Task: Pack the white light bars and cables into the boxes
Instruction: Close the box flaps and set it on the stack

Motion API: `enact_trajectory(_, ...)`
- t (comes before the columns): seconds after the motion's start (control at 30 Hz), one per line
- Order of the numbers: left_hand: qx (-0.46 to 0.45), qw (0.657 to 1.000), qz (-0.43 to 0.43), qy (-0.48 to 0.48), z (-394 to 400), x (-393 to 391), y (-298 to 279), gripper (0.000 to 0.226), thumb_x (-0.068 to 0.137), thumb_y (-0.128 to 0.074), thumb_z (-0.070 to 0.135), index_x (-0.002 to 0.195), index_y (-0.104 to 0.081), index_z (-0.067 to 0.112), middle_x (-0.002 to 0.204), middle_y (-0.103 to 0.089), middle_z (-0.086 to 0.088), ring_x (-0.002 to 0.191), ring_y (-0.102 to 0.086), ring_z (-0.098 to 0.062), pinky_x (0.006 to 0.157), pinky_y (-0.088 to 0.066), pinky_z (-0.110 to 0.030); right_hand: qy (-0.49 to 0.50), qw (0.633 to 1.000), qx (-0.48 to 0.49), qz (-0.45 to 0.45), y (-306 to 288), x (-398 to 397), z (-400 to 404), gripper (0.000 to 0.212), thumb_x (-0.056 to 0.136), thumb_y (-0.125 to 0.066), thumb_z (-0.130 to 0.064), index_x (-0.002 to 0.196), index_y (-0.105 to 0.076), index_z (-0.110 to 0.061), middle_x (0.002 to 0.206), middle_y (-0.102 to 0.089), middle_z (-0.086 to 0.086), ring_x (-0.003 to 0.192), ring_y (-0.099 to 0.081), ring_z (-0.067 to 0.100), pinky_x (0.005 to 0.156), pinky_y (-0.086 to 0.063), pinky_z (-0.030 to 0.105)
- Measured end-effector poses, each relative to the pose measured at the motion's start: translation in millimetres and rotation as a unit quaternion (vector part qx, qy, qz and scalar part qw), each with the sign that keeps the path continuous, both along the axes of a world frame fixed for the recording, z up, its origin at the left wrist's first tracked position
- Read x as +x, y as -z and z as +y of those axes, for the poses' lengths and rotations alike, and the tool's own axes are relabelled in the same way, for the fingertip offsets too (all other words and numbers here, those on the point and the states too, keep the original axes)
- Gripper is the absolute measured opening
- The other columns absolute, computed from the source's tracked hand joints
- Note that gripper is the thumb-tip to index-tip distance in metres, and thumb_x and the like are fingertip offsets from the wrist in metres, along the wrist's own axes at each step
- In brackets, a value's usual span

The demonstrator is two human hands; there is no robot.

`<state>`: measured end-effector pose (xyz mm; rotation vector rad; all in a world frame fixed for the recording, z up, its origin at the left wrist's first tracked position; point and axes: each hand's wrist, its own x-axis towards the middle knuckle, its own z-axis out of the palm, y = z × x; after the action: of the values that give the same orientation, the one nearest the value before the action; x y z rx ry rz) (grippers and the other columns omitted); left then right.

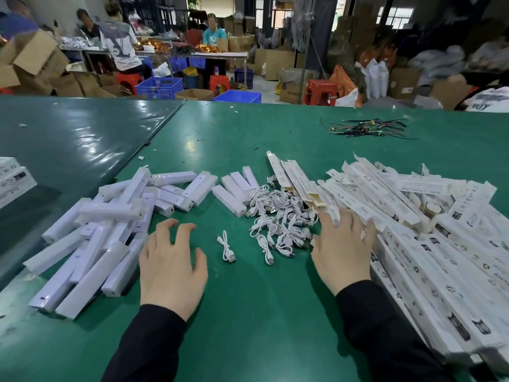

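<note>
A loose pile of white light bars [104,232] lies on the left of the green table [261,312]. Coiled white cables [278,219] are heaped in the middle, and one single cable [227,248] lies apart in front of them. Long white printed boxes [429,230] are stacked on the right, some with open end flaps. My left hand [172,264] hovers with spread fingers beside the bars, holding nothing. The fingers of my right hand [343,249] reach out to the edge of the box pile, touching the nearest boxes.
A tangle of dark wires [369,129] lies far back on the right. More printed boxes [13,177] sit at the left edge. Beyond the table are people at other benches, blue crates [159,88], red stools and cardboard cartons.
</note>
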<state>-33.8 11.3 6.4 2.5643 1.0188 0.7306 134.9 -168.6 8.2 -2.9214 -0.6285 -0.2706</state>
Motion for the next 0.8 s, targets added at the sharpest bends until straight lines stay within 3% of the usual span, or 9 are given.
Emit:
enact_trajectory(0.1,-0.001,1.0,-0.016,0.009,-1,0,1,0.035,0.084,-0.065,0.008,0.118,-0.061,0.005,0.128,-0.05,-0.018,0.115,-0.049,-0.037,0.094,-0.04,-0.052,0.025,0.998,-0.048,0.016,2,0,-1,0.04,0.101,-0.033,-0.033,0.139,-0.039,-0.023,0.128,-0.055,0.008,0.121,-0.049,0.028,0.114,-0.014,0.051)
enact_trajectory(0.23,-0.001,0.999,-0.027,0.023,-3,1,3,0.033,0.083,-0.067,0.007,0.116,-0.063,0.005,0.127,-0.05,-0.017,0.111,-0.051,-0.037,0.091,-0.042,-0.052,0.019,1.0,-0.011,-0.007,-3,2,-3,0.036,0.099,-0.035,-0.035,0.131,-0.044,-0.022,0.113,-0.06,0.003,0.104,-0.055,0.024,0.096,-0.026,0.042)
enact_trajectory(0.3,-0.005,0.999,-0.035,0.027,-3,1,3,0.032,0.083,-0.066,0.008,0.115,-0.062,0.007,0.128,-0.049,-0.015,0.111,-0.05,-0.035,0.09,-0.043,-0.051,0.033,0.999,0.013,0.001,-5,2,-3,0.044,0.096,-0.04,-0.037,0.134,-0.039,-0.016,0.109,-0.062,0.003,0.101,-0.058,0.024,0.095,-0.028,0.042)
enact_trajectory(0.4,-0.013,0.998,-0.053,0.045,-4,2,4,0.031,0.083,-0.066,0.008,0.114,-0.062,0.008,0.126,-0.049,-0.012,0.11,-0.049,-0.032,0.088,-0.044,-0.048,0.046,0.998,0.031,0.025,-6,3,-2,0.053,0.093,-0.045,-0.04,0.135,-0.036,-0.007,0.116,-0.059,0.01,0.106,-0.056,0.028,0.096,-0.033,0.043)
enact_trajectory(0.53,-0.028,0.992,-0.089,0.085,-8,3,5,0.028,0.083,-0.066,0.005,0.11,-0.063,0.01,0.124,-0.048,-0.009,0.114,-0.049,-0.028,0.091,-0.044,-0.043,0.011,0.98,0.175,0.091,-7,2,-3,0.058,0.094,-0.051,-0.036,0.142,-0.029,-0.012,0.13,-0.045,0.018,0.11,-0.052,0.033,0.099,-0.035,0.044)
enact_trajectory(0.63,-0.024,0.987,-0.105,0.118,-13,4,5,0.026,0.081,-0.068,0.002,0.106,-0.065,0.011,0.121,-0.049,-0.008,0.11,-0.053,-0.028,0.087,-0.046,-0.04,0.006,0.986,0.153,0.067,-5,4,-4,0.051,0.098,-0.043,-0.041,0.142,-0.031,-0.017,0.11,-0.063,0.008,0.106,-0.057,0.028,0.1,-0.034,0.044)
enact_trajectory(0.73,-0.02,0.983,-0.116,0.138,-14,5,5,0.025,0.08,-0.069,0.001,0.103,-0.066,0.01,0.119,-0.051,-0.007,0.105,-0.055,-0.027,0.083,-0.046,-0.037,-0.003,0.988,0.146,0.05,-6,5,-5,0.043,0.1,-0.04,-0.034,0.14,-0.039,-0.019,0.088,-0.069,-0.001,0.089,-0.064,0.022,0.107,-0.031,0.047)
enact_trajectory(0.8,-0.019,0.982,-0.125,0.141,-14,5,4,0.024,0.081,-0.069,0.0,0.102,-0.066,0.011,0.118,-0.051,-0.005,0.103,-0.055,-0.026,0.08,-0.045,-0.036,-0.004,0.984,0.174,0.034,-7,6,-8,0.039,0.099,-0.042,-0.027,0.136,-0.05,-0.018,0.078,-0.067,-0.003,0.074,-0.063,0.02,0.096,-0.046,0.043)
